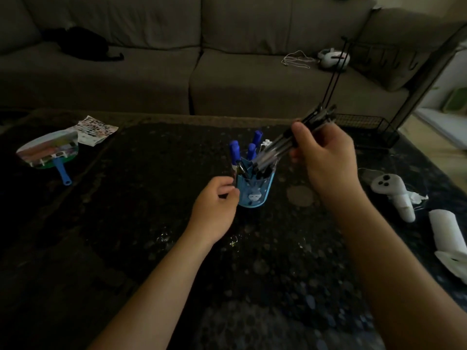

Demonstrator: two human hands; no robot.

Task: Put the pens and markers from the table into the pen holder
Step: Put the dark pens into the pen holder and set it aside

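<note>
A blue pen holder (255, 192) stands on the dark table (141, 223), near its middle. Several blue-capped markers (235, 151) and dark pens stick up out of it. My right hand (326, 157) grips a bundle of dark pens (300, 132), tilted, with the lower tips reaching into the holder's mouth and the upper ends pointing up to the right. My left hand (216, 207) rests at the holder's left side, fingers curled against it and around a thin dark stick-like item that is hard to make out.
A round hand fan with a blue handle (50, 152) and a printed sheet (97, 130) lie at the table's far left. A white controller (394, 195) and white rolled items (447, 233) sit at the right. A black wire rack (366, 122) stands behind, before a grey sofa (227, 72).
</note>
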